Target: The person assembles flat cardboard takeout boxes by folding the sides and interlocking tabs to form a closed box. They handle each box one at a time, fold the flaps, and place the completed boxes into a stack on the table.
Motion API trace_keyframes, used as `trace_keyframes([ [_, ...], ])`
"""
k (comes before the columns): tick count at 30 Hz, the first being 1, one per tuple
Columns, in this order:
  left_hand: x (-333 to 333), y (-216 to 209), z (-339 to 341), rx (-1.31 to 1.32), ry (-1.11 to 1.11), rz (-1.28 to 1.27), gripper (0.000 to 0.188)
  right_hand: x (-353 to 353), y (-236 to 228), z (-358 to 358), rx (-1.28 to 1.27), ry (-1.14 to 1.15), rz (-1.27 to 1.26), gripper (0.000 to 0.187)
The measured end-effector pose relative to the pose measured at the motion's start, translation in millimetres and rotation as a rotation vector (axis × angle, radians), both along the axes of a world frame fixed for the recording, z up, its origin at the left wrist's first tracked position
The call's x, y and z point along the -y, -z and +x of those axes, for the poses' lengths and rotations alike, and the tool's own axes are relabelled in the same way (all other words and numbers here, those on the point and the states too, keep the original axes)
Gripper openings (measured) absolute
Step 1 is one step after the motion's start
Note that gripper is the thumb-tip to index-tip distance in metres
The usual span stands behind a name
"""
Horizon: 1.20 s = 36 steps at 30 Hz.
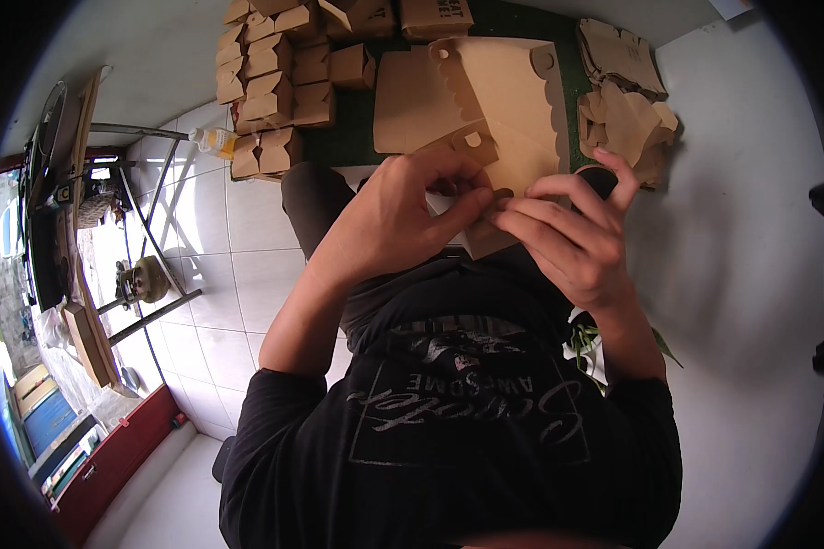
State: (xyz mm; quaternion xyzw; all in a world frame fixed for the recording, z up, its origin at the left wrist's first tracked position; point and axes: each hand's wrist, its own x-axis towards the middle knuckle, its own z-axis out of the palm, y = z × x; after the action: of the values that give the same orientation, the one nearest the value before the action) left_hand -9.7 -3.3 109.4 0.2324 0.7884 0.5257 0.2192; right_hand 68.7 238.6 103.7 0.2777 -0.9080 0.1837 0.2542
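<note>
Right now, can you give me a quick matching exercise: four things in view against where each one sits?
Things:
1. flat cardboard sheet
2. folded boxes
3. loose cutouts
4. plastic bottle

Places:
A. piled at upper right
B. lying on the floor left of the boxes
C. pinched between left hand and right hand
D. stacked at upper left

Pairs: 1-C, 2-D, 3-A, 4-B

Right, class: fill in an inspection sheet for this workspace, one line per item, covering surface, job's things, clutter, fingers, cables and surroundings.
Surface: white tiled floor with a green mat.
Job's things: flat brown cardboard blank held by left hand and right hand.
Clutter: folded cardboard boxes stacked left; loose flat blanks right.
Fingers: both hands pinch the blank's near edge.
Cables: nothing seen.
Surroundings: metal stand, plastic bottle.
</note>
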Motion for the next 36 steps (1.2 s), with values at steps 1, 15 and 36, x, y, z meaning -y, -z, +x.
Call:
trace_keyframes([
  [1, 1, 1, 0, -0.001, 0.005, 0.002, 0.024, 0, -1, 1, 0.004, -0.005, 0.003, 0.014],
  [15, 0, -4, 4, 0.082, 0.001, -0.003, 0.024, -4, -1, 2, 0.000, -0.016, 0.020, 0.012],
  [36, 11, -8, -4, -0.003, 0.060, 0.037, 0.022, 0, 2, 1, -0.096, 0.038, 0.066, 0.013],
])
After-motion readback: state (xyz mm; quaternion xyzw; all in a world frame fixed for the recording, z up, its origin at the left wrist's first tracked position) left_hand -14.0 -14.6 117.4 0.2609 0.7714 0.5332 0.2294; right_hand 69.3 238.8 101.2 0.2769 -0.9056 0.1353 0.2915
